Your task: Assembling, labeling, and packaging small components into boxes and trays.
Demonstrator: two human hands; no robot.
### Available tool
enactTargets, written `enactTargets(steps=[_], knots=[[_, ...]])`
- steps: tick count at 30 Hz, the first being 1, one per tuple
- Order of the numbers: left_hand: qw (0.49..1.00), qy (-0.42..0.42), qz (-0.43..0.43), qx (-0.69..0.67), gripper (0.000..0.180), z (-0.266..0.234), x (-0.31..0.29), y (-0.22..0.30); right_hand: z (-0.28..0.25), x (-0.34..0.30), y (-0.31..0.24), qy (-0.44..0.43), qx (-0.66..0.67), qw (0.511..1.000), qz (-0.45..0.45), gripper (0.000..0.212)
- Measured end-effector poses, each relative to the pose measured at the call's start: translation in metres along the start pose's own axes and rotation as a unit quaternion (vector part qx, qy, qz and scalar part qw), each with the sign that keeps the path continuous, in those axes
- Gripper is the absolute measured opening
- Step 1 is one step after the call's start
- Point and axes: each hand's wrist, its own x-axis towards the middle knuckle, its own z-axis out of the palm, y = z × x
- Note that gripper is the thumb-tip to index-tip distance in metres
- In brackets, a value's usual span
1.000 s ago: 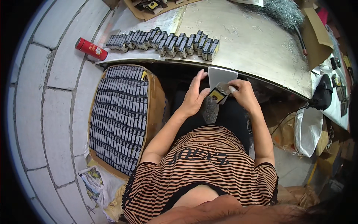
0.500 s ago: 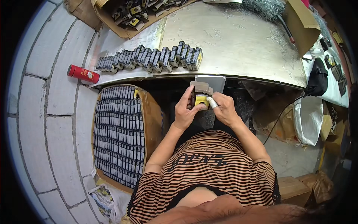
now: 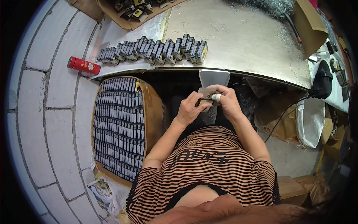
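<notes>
Over my lap, in front of the table's edge, I hold a small black and yellow cardboard box [image 3: 204, 102] with a pale flap standing up at its top. My left hand [image 3: 189, 110] is closed around the box's left side, thumb toward me. The fingers of my right hand [image 3: 228, 102] are curled at the box's open top, next to the flap. A white wrap [image 3: 216, 97] covers one finger of that hand. What lies inside the box is mostly hidden by my fingers.
A row of similar boxes [image 3: 171, 52] stands on the table [image 3: 238, 41]. Left of me, a large carton [image 3: 153, 123] is packed with them. A red cylinder [image 3: 84, 65] lies by the wall. Another carton [image 3: 128, 22] holds loose pieces; thin metal bits [image 3: 266, 7] pile at the back.
My hands have drawn closer together and the box has tipped, so less of its yellow face shows. The right fingers have moved over its top. The whole view has shifted slightly.
</notes>
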Motion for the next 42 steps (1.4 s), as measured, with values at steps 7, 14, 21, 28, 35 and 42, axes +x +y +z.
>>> enactTargets(steps=[7, 14, 21, 28, 35, 42], knots=[[0.941, 0.035, -0.220, -0.255, 0.069, 0.002, -0.002, 0.009, 0.002, -0.004, 0.009, 0.010, -0.097, 0.986, -0.135, 0.020], [0.971, -0.010, -0.188, -0.149, 0.081, -0.003, -0.002, 0.015, -0.005, -0.003, 0.001, 0.042, -0.203, 0.975, -0.074, 0.016], [0.936, -0.029, -0.253, -0.241, 0.076, 0.002, 0.004, 0.009, -0.024, 0.001, -0.008, -0.036, -0.186, 0.982, -0.014, 0.018], [0.911, 0.024, -0.262, -0.317, 0.052, 0.018, 0.020, 0.007, -0.020, -0.005, -0.004, 0.001, -0.196, 0.974, -0.115, 0.019], [0.985, 0.025, -0.001, 0.168, 0.024, 0.022, 0.132, 0.026, -0.015, 0.020, -0.047, 0.153, -0.097, 0.963, -0.202, 0.034], [0.963, 0.007, 0.104, 0.247, 0.029, -0.060, 0.231, -0.064, -0.097, 0.054, -0.060, 0.185, -0.402, 0.864, -0.239, 0.037]])
